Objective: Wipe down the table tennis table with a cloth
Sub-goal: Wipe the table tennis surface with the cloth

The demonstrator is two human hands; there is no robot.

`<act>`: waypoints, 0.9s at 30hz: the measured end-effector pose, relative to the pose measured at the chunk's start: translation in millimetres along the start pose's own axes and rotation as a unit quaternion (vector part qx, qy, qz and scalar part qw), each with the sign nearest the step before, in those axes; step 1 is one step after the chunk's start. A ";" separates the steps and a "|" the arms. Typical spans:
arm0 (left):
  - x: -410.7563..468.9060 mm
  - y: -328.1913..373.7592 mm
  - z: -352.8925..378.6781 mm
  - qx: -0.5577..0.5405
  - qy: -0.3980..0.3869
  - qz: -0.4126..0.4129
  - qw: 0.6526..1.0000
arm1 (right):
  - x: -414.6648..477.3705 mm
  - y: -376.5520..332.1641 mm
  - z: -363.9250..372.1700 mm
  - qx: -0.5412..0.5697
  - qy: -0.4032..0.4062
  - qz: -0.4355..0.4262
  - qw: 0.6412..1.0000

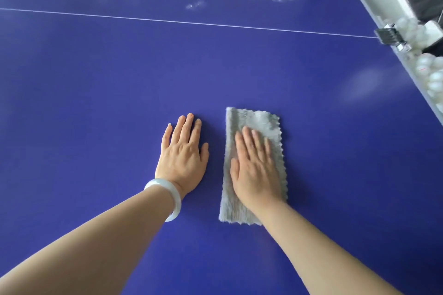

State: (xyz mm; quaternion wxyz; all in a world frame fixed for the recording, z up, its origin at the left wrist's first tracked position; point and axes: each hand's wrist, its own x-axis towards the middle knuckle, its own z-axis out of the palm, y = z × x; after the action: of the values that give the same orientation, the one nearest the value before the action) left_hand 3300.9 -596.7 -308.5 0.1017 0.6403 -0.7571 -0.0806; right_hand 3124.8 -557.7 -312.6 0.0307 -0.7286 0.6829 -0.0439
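Blue table: I see its top filling nearly the whole view, dark blue and a little shiny.
Cloth: grey and fluffy, a long strip with a zigzag edge on its right side. It lies flat on the table, a little right of the middle of my view, with the long side pointing away from the person.
Right hand: it lies flat on the cloth, palm down, fingers straight and close together. It presses the cloth to the table and grips nothing. The far part of the cloth and its near left corner are uncovered.
Left hand: flat on the bare table just beside the cloth, on its left, not touching it. The fingers are straight, the thumb is a little spread, and it holds nothing.
Bangle: pale white ring on the left wrist.
Line: thin and white, crossing the table beyond both hands.
Marks: whitish smears beyond the line, with a second patch further right.
Rim: grey table edge, running diagonally through the upper right corner.
Clip: metal piece on the rim where the line ends. I cannot tell what it holds.
Balls: white, blurred, lying beyond the rim.
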 end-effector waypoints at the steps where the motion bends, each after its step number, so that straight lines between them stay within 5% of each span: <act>1: 0.0 0.1 0.3 -0.001 0.005 0.000 1.000 | -11.8 1.3 1.1 -0.002 -0.012 -0.092 0.996; 3: -0.3 1.1 0.1 0.000 0.007 -0.001 1.000 | -16.7 38.9 -6.3 0.002 -0.037 -0.229 0.973; 5: -1.5 1.9 -0.1 0.005 0.003 -0.004 1.000 | -0.9 98.2 -14.4 -0.015 -0.052 -0.273 0.961; 8: -2.3 5.0 -0.9 0.024 -0.002 -0.010 1.000 | 45.1 183.3 -26.7 0.003 -0.028 -0.055 0.998; 10: -2.8 4.7 -3.7 0.033 -0.009 -0.011 0.999 | 69.1 196.0 -29.4 0.017 -0.010 0.149 0.989; 12: -1.2 7.5 -4.4 0.033 -0.007 -0.009 0.999 | 79.1 173.1 -25.5 0.023 -0.006 0.243 0.970; 14: -1.3 9.5 -4.6 0.033 -0.003 -0.008 0.999 | 67.6 132.7 -14.8 0.017 0.009 0.155 0.988; 16: -1.4 10.1 -4.7 0.035 -0.002 -0.009 0.999 | 34.6 97.8 -7.4 0.015 -0.010 -0.070 0.997; 18: -0.1 10.4 -5.5 0.034 -0.007 -0.011 0.999 | 19.8 103.8 -12.8 0.009 -0.053 -0.260 0.964; 19: 0.4 11.2 -5.8 0.033 -0.013 -0.012 0.999 | 27.5 121.5 -15.9 0.008 -0.059 -0.290 0.955; 24: 2.9 19.6 -10.1 0.064 -0.019 -0.024 0.997 | 74.9 188.9 -25.7 -0.002 -0.034 -0.020 0.999; 27: 26.5 50.7 -5.3 0.077 0.009 -0.035 0.996 | 74.1 184.2 -22.7 -0.012 -0.040 -0.011 0.999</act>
State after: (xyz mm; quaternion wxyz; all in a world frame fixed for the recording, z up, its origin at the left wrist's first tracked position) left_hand 3249.7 -614.2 -289.2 0.0558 0.6733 -0.7370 -0.0194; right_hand 2944.3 -643.4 -307.7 0.0488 -0.7376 0.6735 -0.0067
